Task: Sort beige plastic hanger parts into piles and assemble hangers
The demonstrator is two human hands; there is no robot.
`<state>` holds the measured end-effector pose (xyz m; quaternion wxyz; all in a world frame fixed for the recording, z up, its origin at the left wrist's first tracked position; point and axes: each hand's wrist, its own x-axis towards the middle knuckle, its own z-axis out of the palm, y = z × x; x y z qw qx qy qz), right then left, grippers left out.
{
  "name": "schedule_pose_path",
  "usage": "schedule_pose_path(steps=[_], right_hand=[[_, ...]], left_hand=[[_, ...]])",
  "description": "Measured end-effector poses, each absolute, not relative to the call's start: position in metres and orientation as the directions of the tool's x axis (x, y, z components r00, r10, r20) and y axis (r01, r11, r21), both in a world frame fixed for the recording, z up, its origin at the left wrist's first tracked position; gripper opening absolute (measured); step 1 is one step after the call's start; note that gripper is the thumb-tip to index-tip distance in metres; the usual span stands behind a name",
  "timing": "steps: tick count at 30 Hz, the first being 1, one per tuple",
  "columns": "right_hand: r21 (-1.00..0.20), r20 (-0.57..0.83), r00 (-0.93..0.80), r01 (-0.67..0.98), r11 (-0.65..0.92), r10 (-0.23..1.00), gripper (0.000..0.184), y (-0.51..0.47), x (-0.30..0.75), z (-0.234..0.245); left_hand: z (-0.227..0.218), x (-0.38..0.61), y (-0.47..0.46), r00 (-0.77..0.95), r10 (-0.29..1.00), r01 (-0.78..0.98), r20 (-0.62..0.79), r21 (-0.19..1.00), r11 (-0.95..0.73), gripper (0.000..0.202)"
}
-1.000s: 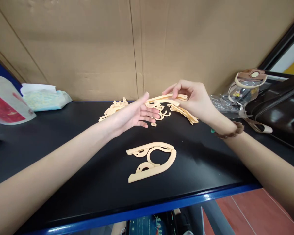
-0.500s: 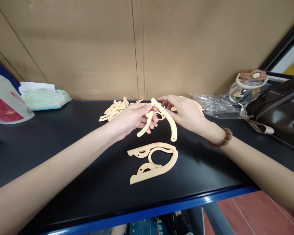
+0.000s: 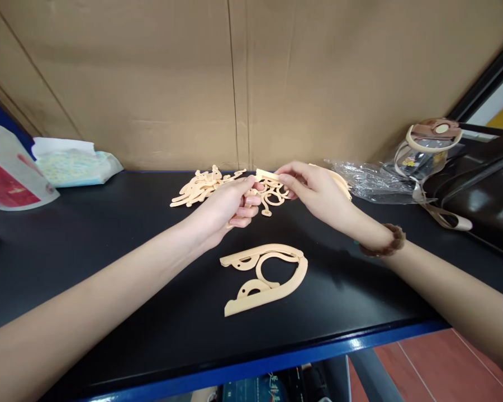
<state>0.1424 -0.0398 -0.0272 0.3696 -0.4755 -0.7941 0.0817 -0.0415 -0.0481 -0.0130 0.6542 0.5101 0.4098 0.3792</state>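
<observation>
From where I stand, both hands are raised over the far half of the black table (image 3: 88,234), meeting at a short pale piece (image 3: 268,175). The left hand (image 3: 235,204) has its grip pinched on one end, thumb pressing against the fingers; the tip of something pale pokes out beneath that palm. The right hand (image 3: 318,187) pinches the other end between thumb and fingertips, a brown fuzzy band (image 3: 384,240) round its wrist.

Nearer the table's blue front edge (image 3: 352,343), around the middle of its width, lies a pale folding hanger (image 3: 268,295), its two arms joined at the right and a hook curled between them. Along the back edge, just past the left hand, loose pieces (image 3: 197,190) sit in a heap; curved hooks (image 3: 266,212) lie between the hands, and long curved pieces (image 3: 341,181) are partly hidden behind the right.

Toward the back right corner there's crumpled clear plastic (image 3: 373,183), a clear cup (image 3: 427,148) with a strap and a glossy dark bag (image 3: 486,190). Toward the back left stand a tissue pack (image 3: 77,167) and a white-and-red package (image 3: 17,167). Brown cardboard (image 3: 171,84) rises behind everything.
</observation>
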Motion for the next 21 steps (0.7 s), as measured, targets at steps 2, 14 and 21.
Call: schedule_pose_path(steps=[2,14,21], right_hand=[[-0.123,0.608,-0.309,0.874,0.471,0.731,0.028,-0.0407,0.1441,-0.0286],[0.479,0.522,-0.622,0.78,0.402,0.584,0.029,-0.0384,0.1482,-0.0339],[0.309,0.424,-0.562,0.827,0.47,0.71,0.029,-0.039,0.1451,-0.0357]], left_hand=[[-0.0154,-0.0414,-0.0468,0.398,0.898,-0.102,-0.186,0.964,0.245,0.023],[-0.0105,-0.0458,-0.0479,0.508,0.829,0.066,-0.233,0.971,0.232,0.019],[-0.0078,-0.0447,-0.0399,0.406,0.878,0.381,-0.252,0.92,0.089,0.019]])
